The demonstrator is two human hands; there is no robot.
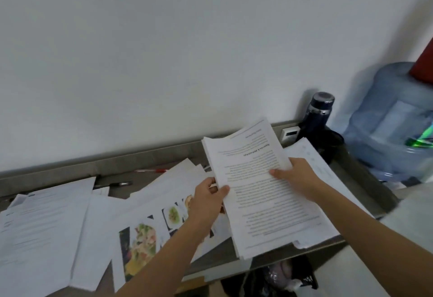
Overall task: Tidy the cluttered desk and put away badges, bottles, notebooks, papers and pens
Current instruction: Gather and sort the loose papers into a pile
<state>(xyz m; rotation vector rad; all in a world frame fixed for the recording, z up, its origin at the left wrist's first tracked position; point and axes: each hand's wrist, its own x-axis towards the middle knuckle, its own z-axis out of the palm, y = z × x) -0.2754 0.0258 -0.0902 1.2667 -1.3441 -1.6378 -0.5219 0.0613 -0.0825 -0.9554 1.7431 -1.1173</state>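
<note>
Here, paper stack (257, 191) lengthwise away, heading upside-down

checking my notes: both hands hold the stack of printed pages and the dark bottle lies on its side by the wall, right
No: in the head view the dark bottle stands upright by the wall. The left hand and right hand hold the stack of printed pages.
</note>
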